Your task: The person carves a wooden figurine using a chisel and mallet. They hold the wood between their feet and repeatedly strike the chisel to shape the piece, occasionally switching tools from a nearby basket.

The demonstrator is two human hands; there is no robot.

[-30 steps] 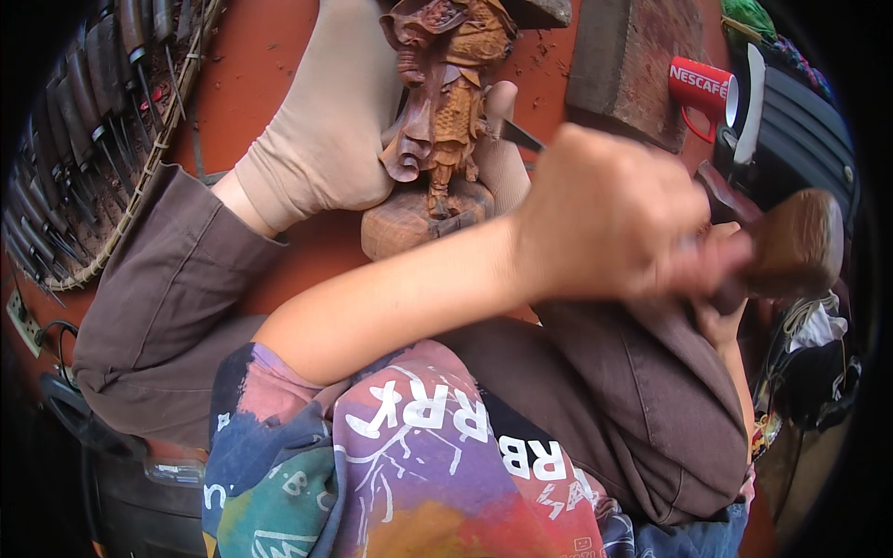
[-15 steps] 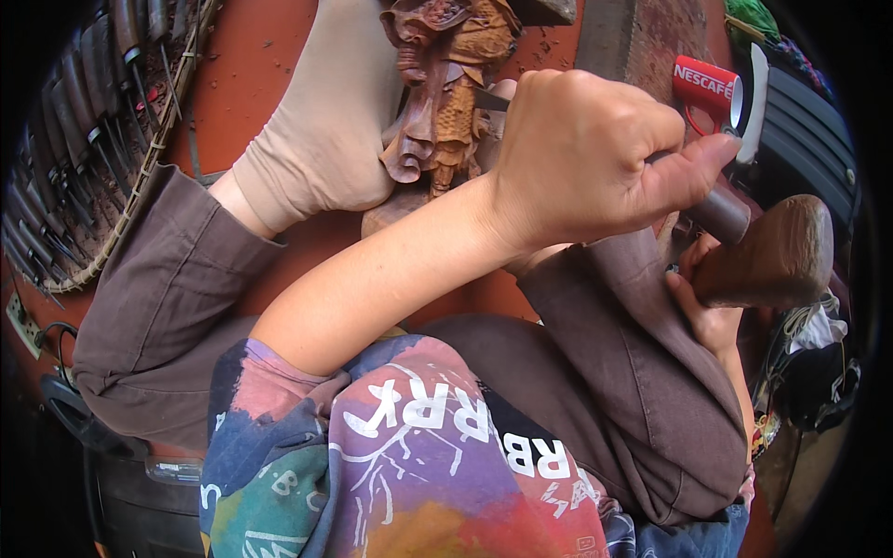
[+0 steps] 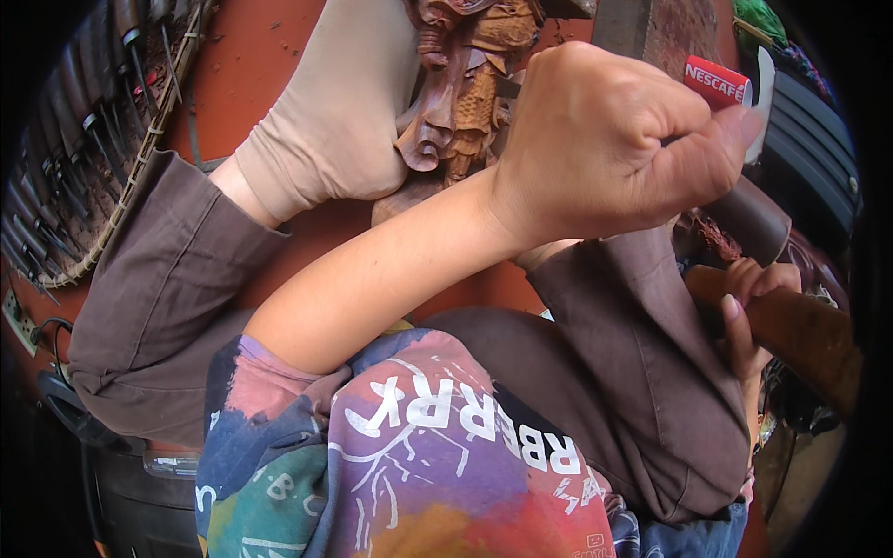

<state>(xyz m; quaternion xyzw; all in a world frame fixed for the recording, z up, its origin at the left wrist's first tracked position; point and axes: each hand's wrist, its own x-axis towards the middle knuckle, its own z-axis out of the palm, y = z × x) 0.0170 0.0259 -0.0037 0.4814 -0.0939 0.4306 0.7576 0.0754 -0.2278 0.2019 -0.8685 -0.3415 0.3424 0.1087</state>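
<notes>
My left hand (image 3: pixel 614 144) is closed in a fist around a carving chisel. Its dark, round handle (image 3: pixel 753 219) sticks out to the right, below my thumb. On the fist's far side, the blade meets a wooden figure carving (image 3: pixel 474 88) with draped folds and a scale-like textured surface; the blade tip is mostly hidden. At the right, beside my knee, my right hand (image 3: pixel 758 302) grips a brown wooden mallet (image 3: pixel 809 339), which is apart from the chisel handle. My socked foot (image 3: pixel 326 121) rests against the carving's left side.
A woven basket rim (image 3: pixel 153 139) borders several carving tools (image 3: pixel 70 121) at the far left. Wood chips dot the red floor (image 3: pixel 251 56). A red can-shaped container (image 3: pixel 716 82) and a dark ribbed case (image 3: pixel 814 130) are at the upper right.
My right hand has swung the mallet away from the chisel handle, down and to the right. In view, the carving and my left fist have shifted slightly right.
</notes>
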